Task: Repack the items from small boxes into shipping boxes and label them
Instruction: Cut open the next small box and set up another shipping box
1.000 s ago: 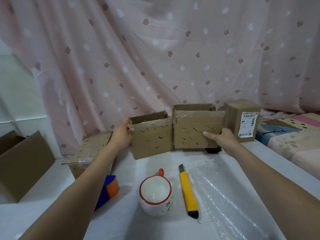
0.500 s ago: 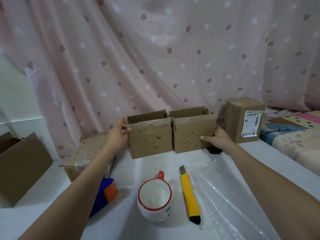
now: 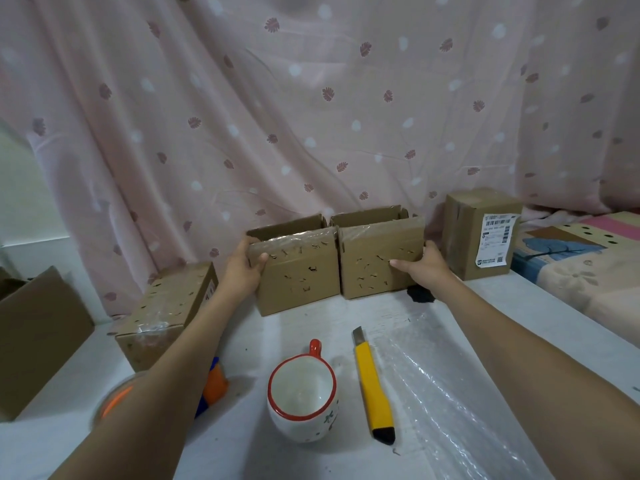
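A: Small boxes, two of them, stand side by side and touching at the far edge of the table (image 3: 242, 455), against the curtain (image 3: 311, 98). The left small box (image 3: 298, 275) and the right small box (image 3: 377, 261) are both open at the top, with torn tape and ragged holes on their near faces.

B: And your hands?

A: My left hand (image 3: 242, 268) grips the outer left corner of the left small box, thumb on the near face, fingers round the side. My right hand (image 3: 424, 268) holds the outer right side of the right small box, thumb laid across its front. Both hands are clamped on cardboard; the pair is pressed between them.

B: Which step does this show?

A: I judge it as arranging the emptied or still-to-be-emptied small boxes; I cannot see inside either. A mug (image 3: 302, 391) with a red rim sits near me, beside a yellow utility knife (image 3: 373, 382) and a sheet of bubble wrap (image 3: 460, 410), so wrapping looks to be ahead.

B: Where would it go?

A: Probably into a shipping box. One labelled box (image 3: 481, 233) stands at the right, sealed; a closed box (image 3: 166, 317) lies at the left, and a larger carton (image 3: 38, 337) beyond it.

B: What does the next move call for?

A: Releasing both boxes without tipping them, then bringing my hands back to the mug and wrap
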Tool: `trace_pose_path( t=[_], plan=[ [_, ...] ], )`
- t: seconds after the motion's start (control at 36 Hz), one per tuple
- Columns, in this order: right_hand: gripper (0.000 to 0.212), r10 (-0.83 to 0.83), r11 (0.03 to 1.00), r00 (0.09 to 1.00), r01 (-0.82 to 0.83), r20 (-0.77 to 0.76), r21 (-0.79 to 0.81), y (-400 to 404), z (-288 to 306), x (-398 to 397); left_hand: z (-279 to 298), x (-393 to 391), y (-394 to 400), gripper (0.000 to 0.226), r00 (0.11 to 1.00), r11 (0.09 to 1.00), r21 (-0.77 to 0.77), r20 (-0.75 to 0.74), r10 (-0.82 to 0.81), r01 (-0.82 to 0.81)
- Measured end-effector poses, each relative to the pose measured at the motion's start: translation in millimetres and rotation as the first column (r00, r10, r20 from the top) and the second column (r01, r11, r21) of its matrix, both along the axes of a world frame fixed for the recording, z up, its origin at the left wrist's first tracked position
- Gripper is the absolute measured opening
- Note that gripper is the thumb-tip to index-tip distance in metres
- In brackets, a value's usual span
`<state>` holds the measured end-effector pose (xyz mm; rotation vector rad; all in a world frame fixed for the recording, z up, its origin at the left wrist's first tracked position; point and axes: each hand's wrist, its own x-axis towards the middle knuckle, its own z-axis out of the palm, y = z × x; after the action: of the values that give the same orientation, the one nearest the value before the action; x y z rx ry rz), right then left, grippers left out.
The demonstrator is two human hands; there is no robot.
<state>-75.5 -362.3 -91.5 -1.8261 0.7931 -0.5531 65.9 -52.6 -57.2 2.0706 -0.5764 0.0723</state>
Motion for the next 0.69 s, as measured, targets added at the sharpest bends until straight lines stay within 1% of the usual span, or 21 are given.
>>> trace_pose_path(
  t=[0.06,0.14,0.25,0.31,0.36,0.42,0.47,0.58,0.64,0.69],
  plan=[
    [0.078,0.004,1.0,1.0,-0.004,-0.007,0.007,1,0,0,1,-2,-1,0.021,1.0,1.0,-0.026,-0.009,0.007,-0.008],
    [0.079,0.016,1.0,1.0,-0.016,-0.008,-0.011,1,-3,2,2,0,3,0.016,0.999,1.0,-0.018,-0.034,0.02,-0.021],
    [0.077,0.032,0.999,0.999,-0.032,-0.015,-0.04,9,-3,5,2,6,12,0.01,0.997,0.998,-0.001,0.035,0.065,-0.065],
    [0.078,0.027,0.998,0.999,-0.028,-0.023,-0.052,13,-3,7,3,11,17,0.014,0.993,0.994,0.048,0.071,0.09,-0.094],
    [0.077,0.024,0.999,0.999,-0.025,-0.023,-0.034,16,-5,9,4,16,21,0.022,0.987,0.985,0.131,0.128,0.097,-0.114],
    [0.076,0.023,1.0,1.0,-0.023,-0.014,-0.016,19,-7,12,6,20,23,0.029,0.975,0.967,0.218,0.205,0.088,-0.133],
    [0.076,0.024,1.0,1.0,-0.024,-0.002,-0.004,22,-7,14,10,22,23,0.031,0.966,0.953,0.265,0.246,0.078,-0.145],
    [0.077,0.06,0.998,0.998,-0.06,0.001,0.013,28,-6,16,16,22,27,0.021,0.97,0.946,0.288,0.228,0.081,-0.147],
    [0.083,0.083,0.996,0.997,-0.083,0.003,0.029,29,-4,15,16,23,31,0.019,0.971,0.949,0.28,0.222,0.085,-0.147],
    [0.094,0.108,0.992,0.994,-0.11,0.03,0.056,28,-1,13,17,21,32,0.018,0.971,0.951,0.272,0.226,0.083,-0.144]
  ],
)
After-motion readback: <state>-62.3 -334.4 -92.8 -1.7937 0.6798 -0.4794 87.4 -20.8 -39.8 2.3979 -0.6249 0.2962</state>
